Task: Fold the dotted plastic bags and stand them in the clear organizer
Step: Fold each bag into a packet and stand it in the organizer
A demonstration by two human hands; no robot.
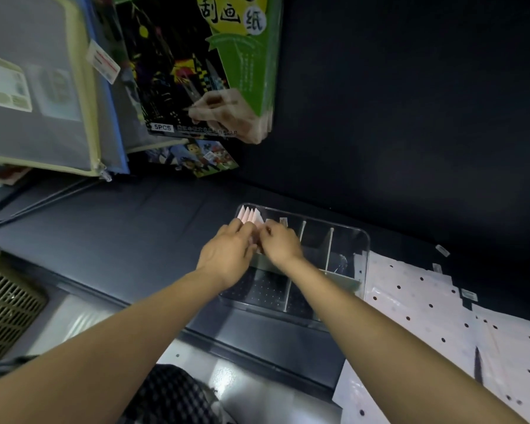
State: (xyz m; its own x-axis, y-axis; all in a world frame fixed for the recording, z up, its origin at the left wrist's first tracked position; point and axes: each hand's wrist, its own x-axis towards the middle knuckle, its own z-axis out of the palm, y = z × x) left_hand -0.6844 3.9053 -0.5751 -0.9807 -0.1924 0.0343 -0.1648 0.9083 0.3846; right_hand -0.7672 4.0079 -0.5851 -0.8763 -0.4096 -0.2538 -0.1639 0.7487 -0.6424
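Observation:
The clear organizer with white dividers sits on the dark table in the middle of the head view. Several folded pink bags stand upright in its far left compartment. My left hand and my right hand meet over that compartment, fingers curled round a folded pink bag between them, just in front of the standing ones. Most of that bag is hidden by my fingers. Flat white dotted plastic bags lie spread at the right.
Hanging zip pouches and a green scratch-paper pack hang at upper left. A ribbed green basket stands at the left edge. A dark wall rises behind the table; bare dark tabletop lies left of the organizer.

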